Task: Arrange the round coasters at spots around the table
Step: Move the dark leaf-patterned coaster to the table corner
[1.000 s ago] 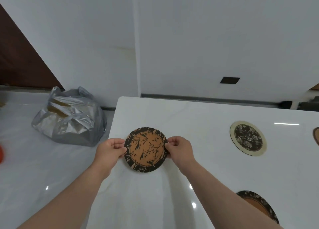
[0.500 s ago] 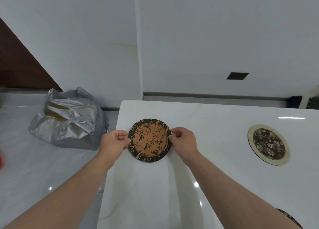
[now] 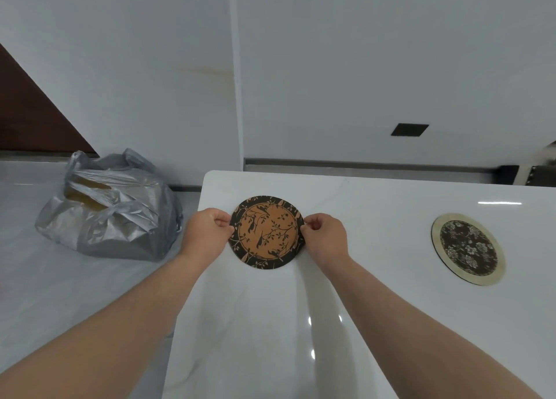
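Note:
A round orange coaster (image 3: 266, 231) with a black rim and a black bird-and-branch print lies near the far left corner of the white table (image 3: 376, 323). My left hand (image 3: 207, 233) pinches its left edge and my right hand (image 3: 326, 237) pinches its right edge. Whether the coaster rests flat on the tabletop or hovers just over it cannot be told. A second round coaster (image 3: 467, 248), cream-rimmed with a dark floral centre, lies flat on the table to the right, apart from both hands.
A crumpled silver plastic bag (image 3: 109, 207) sits on the pale floor left of the table. The table's left edge runs close to my left hand. A white wall with a small dark vent (image 3: 409, 129) stands behind the table.
Both hands carried the orange coaster away from me toward the far left corner of the table. The view shifted, so the near dark coaster at the lower right dropped out of sight.

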{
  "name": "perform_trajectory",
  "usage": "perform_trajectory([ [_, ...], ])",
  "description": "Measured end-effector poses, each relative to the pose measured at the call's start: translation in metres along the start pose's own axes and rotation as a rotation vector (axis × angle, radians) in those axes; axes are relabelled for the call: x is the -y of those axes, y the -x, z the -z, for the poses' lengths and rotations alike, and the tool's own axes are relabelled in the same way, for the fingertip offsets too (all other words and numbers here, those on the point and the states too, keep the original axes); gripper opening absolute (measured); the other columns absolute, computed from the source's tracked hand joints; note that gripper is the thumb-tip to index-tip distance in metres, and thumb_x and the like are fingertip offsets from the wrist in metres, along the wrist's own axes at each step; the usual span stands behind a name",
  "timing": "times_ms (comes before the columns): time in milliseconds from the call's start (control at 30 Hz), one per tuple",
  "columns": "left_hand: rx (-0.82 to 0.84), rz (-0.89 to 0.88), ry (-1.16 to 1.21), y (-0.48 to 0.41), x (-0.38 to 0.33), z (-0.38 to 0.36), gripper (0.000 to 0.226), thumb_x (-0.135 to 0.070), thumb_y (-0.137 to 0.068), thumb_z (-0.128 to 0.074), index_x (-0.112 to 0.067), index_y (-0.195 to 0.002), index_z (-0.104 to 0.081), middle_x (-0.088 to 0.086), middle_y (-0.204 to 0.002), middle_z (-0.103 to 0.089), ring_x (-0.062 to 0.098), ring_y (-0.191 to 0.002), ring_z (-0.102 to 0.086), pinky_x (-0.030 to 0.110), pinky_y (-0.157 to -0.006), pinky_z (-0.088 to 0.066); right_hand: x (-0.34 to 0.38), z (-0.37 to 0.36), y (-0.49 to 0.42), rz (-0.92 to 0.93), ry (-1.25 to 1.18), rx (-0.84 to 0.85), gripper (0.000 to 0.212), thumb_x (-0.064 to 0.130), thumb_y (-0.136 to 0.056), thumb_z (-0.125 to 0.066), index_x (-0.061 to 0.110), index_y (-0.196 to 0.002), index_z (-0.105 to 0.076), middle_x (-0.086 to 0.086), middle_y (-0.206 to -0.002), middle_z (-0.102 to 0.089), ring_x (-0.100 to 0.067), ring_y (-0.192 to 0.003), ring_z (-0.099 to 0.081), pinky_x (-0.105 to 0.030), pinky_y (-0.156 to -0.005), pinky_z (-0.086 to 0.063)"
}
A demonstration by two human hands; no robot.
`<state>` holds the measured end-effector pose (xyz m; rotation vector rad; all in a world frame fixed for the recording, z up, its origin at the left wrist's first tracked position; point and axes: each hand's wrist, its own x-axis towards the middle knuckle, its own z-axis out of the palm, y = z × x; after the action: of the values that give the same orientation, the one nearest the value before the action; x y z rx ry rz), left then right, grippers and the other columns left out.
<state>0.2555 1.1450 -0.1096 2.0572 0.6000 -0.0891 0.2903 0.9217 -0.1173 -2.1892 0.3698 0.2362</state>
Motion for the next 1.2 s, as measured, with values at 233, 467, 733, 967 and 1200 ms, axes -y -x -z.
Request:
perform_trajectory([
  [233, 0.052, -0.050, -0.100, -0.003, -0.006, -0.005, 0.016, -0.008, -0.079, -0.072, -0.012, -0.095, -0.070, -0.001, -0.082, -0.070, 0.014, -0.077, -0.064, 0.030, -0.072, -0.052, 0.000, 0.006, -0.006, -0.026, 0.072, -0.039, 0.017, 0.017, -0.087, -0.061, 0.015, -0.100, -0.072, 0.002, -0.096, -0.071, -0.017, -0.092, -0.065, -0.030, -0.083, -0.053],
  [467, 0.139, -0.016, -0.137, 0.001, -0.011, -0.003, 0.012, -0.010, -0.074, -0.075, -0.020, -0.078, -0.069, -0.002, -0.080, -0.069, 0.017, -0.080, -0.065, 0.037, -0.078, -0.055, -0.004, 0.009, 0.000, -0.034, 0.112, -0.021, 0.022, 0.012, -0.085, -0.055, 0.015, -0.097, -0.073, 0.002, -0.092, -0.070, -0.017, -0.088, -0.064, -0.025, -0.072, -0.045],
  [733, 0.211, 0.020, -0.170, 0.000, -0.016, 0.000, 0.016, -0.006, -0.071, -0.075, -0.019, -0.066, -0.067, 0.002, -0.073, -0.068, 0.023, -0.071, -0.063, 0.042, -0.074, -0.057, 0.001, 0.015, 0.005, 0.040, 0.203, 0.020, 0.024, 0.009, -0.087, -0.052, 0.012, -0.096, -0.073, 0.000, -0.087, -0.068, -0.017, -0.081, -0.060, -0.024, -0.071, -0.044],
  [967, 0.237, -0.283, -0.653, 0.005, -0.002, 0.007, 0.094, -0.057, -0.064, -0.076, -0.021, -0.142, -0.040, 0.000, -0.137, -0.045, 0.020, -0.129, -0.038, 0.040, -0.108, -0.036, -0.001, 0.044, 0.013, 0.304, 0.509, 0.293, 0.059, 0.036, -0.081, -0.070, 0.010, -0.132, -0.054, -0.010, -0.134, -0.052, -0.028, -0.126, -0.044, -0.037, -0.105, -0.037],
  [1200, 0.333, -0.345, -0.857, 0.002, 0.011, -0.002, 0.125, -0.082, -0.052, -0.064, -0.037, -0.150, -0.002, 0.002, -0.162, 0.008, 0.021, -0.147, 0.015, 0.046, -0.119, 0.005, -0.008, 0.046, 0.004, 0.301, 0.670, 0.427, 0.116, 0.061, -0.058, -0.080, 0.027, -0.151, -0.019, -0.002, -0.138, -0.033, -0.024, -0.132, -0.033, -0.038, -0.111, -0.037],
])
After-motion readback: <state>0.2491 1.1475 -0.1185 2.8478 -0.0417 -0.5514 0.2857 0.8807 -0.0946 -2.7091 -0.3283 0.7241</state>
